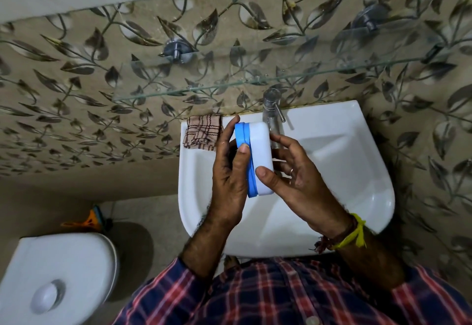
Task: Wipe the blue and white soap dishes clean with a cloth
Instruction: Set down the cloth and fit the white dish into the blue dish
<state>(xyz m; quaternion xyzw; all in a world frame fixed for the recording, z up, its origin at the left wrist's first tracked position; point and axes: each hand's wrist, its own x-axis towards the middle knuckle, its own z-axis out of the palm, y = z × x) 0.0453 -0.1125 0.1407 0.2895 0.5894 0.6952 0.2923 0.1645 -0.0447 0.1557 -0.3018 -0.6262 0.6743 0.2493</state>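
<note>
I hold a blue and white soap dish (259, 151) on edge above the white sink (332, 161). Its blue part faces left and its white part faces right. My left hand (228, 171) grips the blue side, thumb across the rim. My right hand (293, 174) grips the white side, its thumb at the dish's lower edge. A folded brown checked cloth (203, 131) lies on the sink's back left corner, just left of my left fingers and apart from both hands.
A chrome tap (272, 110) stands at the back of the sink, right behind the dish. A glass shelf (178, 92) juts from the leaf-patterned wall above. A white toilet cistern (58, 273) sits at lower left, with an orange and blue brush (89, 220) behind it.
</note>
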